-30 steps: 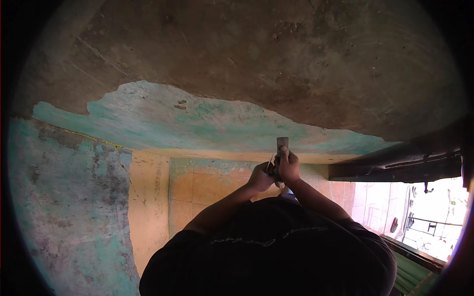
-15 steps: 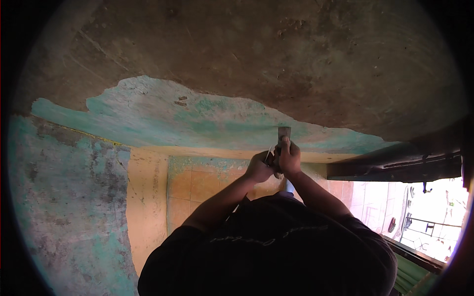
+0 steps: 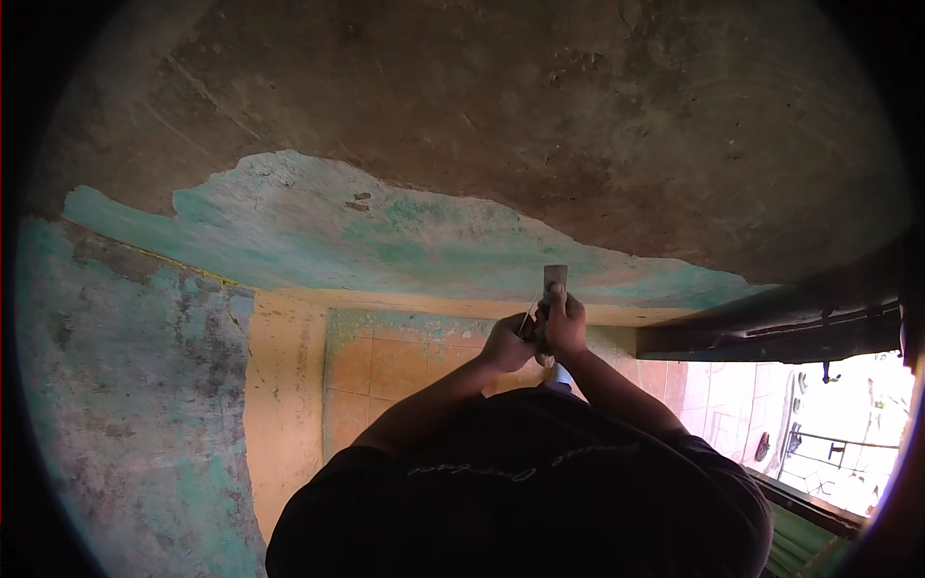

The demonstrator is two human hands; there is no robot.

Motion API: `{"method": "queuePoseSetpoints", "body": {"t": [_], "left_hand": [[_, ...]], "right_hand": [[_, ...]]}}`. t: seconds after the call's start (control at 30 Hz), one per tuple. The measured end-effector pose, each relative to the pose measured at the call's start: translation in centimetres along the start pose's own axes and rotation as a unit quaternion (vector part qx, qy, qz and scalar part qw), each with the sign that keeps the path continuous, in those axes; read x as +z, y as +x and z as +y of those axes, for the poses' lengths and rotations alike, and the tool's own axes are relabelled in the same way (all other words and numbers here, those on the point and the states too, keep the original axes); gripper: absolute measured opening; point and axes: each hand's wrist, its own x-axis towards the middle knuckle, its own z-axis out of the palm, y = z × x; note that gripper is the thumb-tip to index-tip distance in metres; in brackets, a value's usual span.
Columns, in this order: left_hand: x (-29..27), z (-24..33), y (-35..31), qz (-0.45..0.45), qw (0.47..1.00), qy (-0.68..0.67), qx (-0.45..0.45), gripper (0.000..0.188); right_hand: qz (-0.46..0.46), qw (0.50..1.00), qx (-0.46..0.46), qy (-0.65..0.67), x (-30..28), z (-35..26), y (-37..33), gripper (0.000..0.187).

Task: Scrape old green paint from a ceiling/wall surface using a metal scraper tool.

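My right hand (image 3: 567, 326) is closed around a scraper, its flat grey blade (image 3: 555, 274) pointing up in front of the wall, with the thumb along the blade's base. Close against it, my left hand (image 3: 507, 346) is also closed. A thin, pale-edged flat piece (image 3: 528, 316) sticks up from its fingers; its kind cannot be made out. Beyond the blade runs a band of worn turquoise paint (image 3: 385, 241) on the wall. Whether the blade touches that paint is unclear.
Bare brown-grey wall (image 3: 578, 116) spreads above the paint. A blotchy turquoise and grey wall (image 3: 145, 385) stands at left, beside a yellow-orange strip (image 3: 286, 385). Orange tiles (image 3: 400, 366) lie below. At right are a dark frame (image 3: 752, 323) and a bright opening with a metal railing (image 3: 838, 443).
Both hands have come slightly down and toward me, with the scraper blade lower in the view and farther from the bare wall's edge. Both grips look the same.
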Motion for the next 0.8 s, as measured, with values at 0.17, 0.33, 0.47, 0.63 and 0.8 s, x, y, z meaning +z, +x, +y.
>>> {"method": "queuePoseSetpoints", "body": {"t": [0.17, 0.33, 0.47, 0.63, 0.8], "left_hand": [[0.0, -1.1, 0.9, 0.015, 1.0, -0.021, 0.014, 0.025], [-0.5, -0.2, 0.4, -0.012, 1.0, 0.002, 0.017, 0.028], [0.7, -2.5, -0.4, 0.03, 0.999, -0.02, 0.015, 0.03], [-0.9, 0.0, 0.9, 0.0, 1.0, 0.006, 0.012, 0.029], [0.1, -1.4, -0.5, 0.006, 1.0, -0.004, 0.001, 0.028]], "right_hand": [[-0.007, 1.0, 0.009, 0.015, 0.2, -0.1, 0.8, 0.039], [0.002, 1.0, -0.024, -0.009, 0.4, -0.6, 0.1, 0.041], [-0.012, 1.0, -0.013, -0.017, 0.2, 0.7, 0.1, 0.042], [-0.009, 1.0, -0.02, -0.001, 0.5, -0.7, 1.0, 0.043], [-0.009, 0.999, -0.014, -0.035, 0.4, 0.8, 0.0, 0.043]]}}
